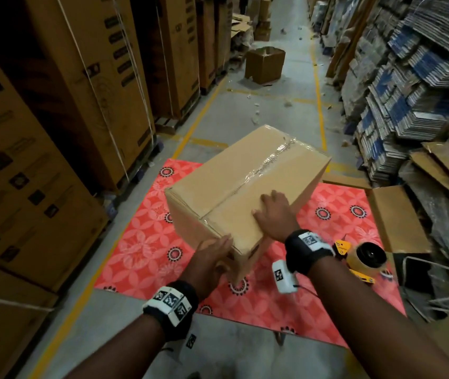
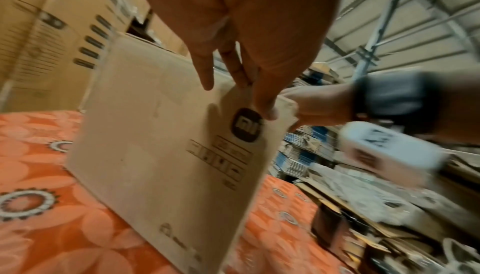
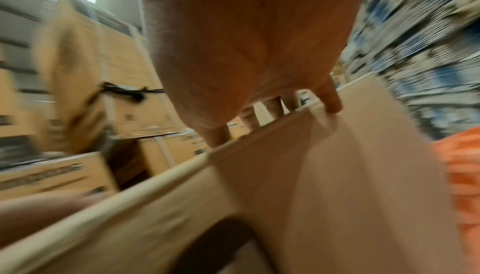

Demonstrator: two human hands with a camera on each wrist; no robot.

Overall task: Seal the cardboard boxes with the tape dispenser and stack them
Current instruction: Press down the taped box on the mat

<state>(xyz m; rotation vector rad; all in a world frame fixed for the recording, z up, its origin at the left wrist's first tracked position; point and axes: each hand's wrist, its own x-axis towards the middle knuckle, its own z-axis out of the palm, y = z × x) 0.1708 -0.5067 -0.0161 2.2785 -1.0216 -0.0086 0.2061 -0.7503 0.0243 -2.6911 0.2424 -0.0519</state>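
Observation:
A brown cardboard box [image 1: 245, 181] with clear tape along its top seam is tilted on one corner over the red patterned mat [image 1: 141, 247]. My left hand [image 1: 215, 250] presses its straight fingers [image 2: 207, 77] against the printed near side of the box [image 2: 155, 144]. My right hand [image 1: 269, 212] lies flat on the top face near the closest edge, fingers spread. In the blurred right wrist view its fingertips [image 3: 332, 103] reach over the box's edge [image 3: 311, 175]. A yellow tape dispenser [image 1: 365, 258] lies on the mat, right of my right wrist.
An open cardboard box [image 1: 393, 214] stands at the mat's right edge. Tall strapped cartons [image 1: 40, 160] line the left side. Leaning stacks of flattened cartons [image 1: 409, 91] fill the right. Another open box [image 1: 265, 64] sits farther down the littered aisle.

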